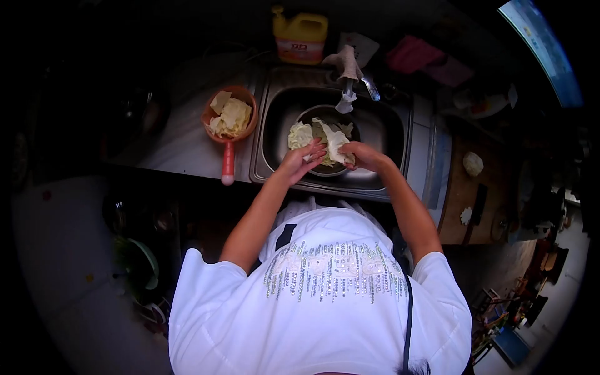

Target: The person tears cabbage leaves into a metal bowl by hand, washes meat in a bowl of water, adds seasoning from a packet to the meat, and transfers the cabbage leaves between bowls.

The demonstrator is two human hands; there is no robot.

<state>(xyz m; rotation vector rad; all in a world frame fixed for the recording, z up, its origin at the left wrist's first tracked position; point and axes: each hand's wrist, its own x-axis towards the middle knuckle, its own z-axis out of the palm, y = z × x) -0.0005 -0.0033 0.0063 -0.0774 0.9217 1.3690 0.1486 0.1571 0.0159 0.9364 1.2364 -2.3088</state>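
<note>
A metal bowl (355, 130) sits in the sink with pale cabbage pieces in it. Over the bowl, a large pale cabbage leaf (335, 139) stands between my two hands. My right hand (367, 156) is closed on the right edge of this leaf. From the left, my left hand (302, 161) has its fingers against the cabbage, thumb and fingers bent round it. Another frilly leaf (300, 135) rests just above my left fingers. The bowl's bottom is mostly hidden by leaves and hands.
Left of the steel sink (270, 125), an orange long-handled plastic strainer (229, 164) holds cabbage pieces. Behind stand a yellow detergent jug (301, 39) and a cloth-wrapped faucet (347, 87). On the right, a cutting board (465, 194) carries a cabbage chunk (473, 164) and a dark-bladed knife (480, 204).
</note>
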